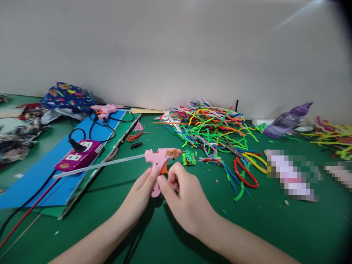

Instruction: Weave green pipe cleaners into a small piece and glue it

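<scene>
A pink glue gun [157, 157] is held upright in my left hand [141, 189], with the thumb along its body and handle. Its nozzle end points right and is stained brown. A long clear glue stick [110, 163] juts out of its back toward the left. My right hand [189, 200] is closed beside the orange trigger [164, 168], its thumb tip against the handle; whatever its curled fingers hold is hidden. Just beyond the nozzle lies a small green-and-blue bumpy piece [189, 157] on the table.
Behind is a heap of coloured fuzzy stems [206, 123]. Red-and-yellow-handled scissors [244, 172] and a purple bottle [287, 119] are to the right. On the left, a purple power strip [79, 156] and a second pink glue gun [106, 110] rest on a blue board [35, 183].
</scene>
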`<state>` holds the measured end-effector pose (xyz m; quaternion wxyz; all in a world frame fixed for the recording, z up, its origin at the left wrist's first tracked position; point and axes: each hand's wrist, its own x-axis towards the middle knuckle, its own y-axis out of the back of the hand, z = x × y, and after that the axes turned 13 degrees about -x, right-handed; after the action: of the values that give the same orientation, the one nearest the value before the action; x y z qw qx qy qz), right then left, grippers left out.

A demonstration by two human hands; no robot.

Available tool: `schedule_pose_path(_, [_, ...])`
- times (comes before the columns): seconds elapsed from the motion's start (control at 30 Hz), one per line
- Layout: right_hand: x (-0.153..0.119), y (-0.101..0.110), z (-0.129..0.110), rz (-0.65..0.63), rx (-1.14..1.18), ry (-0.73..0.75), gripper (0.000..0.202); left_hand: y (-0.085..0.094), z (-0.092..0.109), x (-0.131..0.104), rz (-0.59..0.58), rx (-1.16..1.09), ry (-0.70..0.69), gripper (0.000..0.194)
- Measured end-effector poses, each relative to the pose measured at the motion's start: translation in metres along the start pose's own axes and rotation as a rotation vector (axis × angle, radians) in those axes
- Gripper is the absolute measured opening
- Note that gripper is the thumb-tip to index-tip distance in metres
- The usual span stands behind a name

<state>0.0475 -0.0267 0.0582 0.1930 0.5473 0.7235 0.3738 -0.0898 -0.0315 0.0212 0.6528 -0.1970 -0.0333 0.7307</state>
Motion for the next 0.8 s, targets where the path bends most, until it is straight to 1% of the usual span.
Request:
schedule_pose_path(0.1, [-0.001,0.000,0.018,-0.027,-0.053,-0.085,0.027,0.002,0.000,-0.001,-0.086,0.123,-0.051,0.042])
schedule_pose_path(0.17, [0.001,-0.007,0.025,-0.017,0.038,-0.147,0.027,0.002,0.001,-0.002,-0.122,0.199,-0.089,0.045])
schedule_pose_path(0.2, [0.002,-0.012,0.027,-0.017,0.151,-0.154,0.030,0.002,0.002,-0.003,-0.131,0.228,-0.105,0.046])
schedule_pose_path(0.3, [0.006,-0.027,0.027,-0.130,0.630,-0.147,0.039,0.000,0.001,-0.005,-0.119,0.264,-0.141,0.042])
schedule_pose_path(0.33, [0.007,-0.031,0.026,-0.145,0.765,-0.145,0.039,-0.001,0.000,-0.006,-0.123,0.265,-0.145,0.040])
schedule_pose_path(0.4, [0.008,-0.039,0.024,-0.152,0.925,-0.159,0.033,-0.002,-0.004,-0.007,-0.138,0.261,-0.138,0.036])
schedule_pose_path(0.47, [0.007,-0.043,0.022,-0.142,1.001,-0.202,0.026,-0.001,-0.008,-0.008,-0.174,0.281,-0.111,0.035])
schedule_pose_path(0.57, [0.003,-0.044,0.021,-0.136,1.084,-0.271,0.027,0.000,-0.010,-0.010,-0.206,0.349,-0.072,0.035])
schedule_pose_path(0.63, [0.001,-0.044,0.021,-0.133,1.130,-0.307,0.027,0.000,-0.008,-0.009,-0.230,0.397,-0.074,0.036])
schedule_pose_path(0.73, [0.000,-0.043,0.023,-0.080,1.166,-0.332,0.025,-0.001,-0.001,-0.007,-0.292,0.481,-0.125,0.036])
schedule_pose_path(0.8, [0.001,-0.042,0.026,-0.018,1.175,-0.335,0.022,0.001,0.005,-0.004,-0.325,0.595,-0.185,0.033])
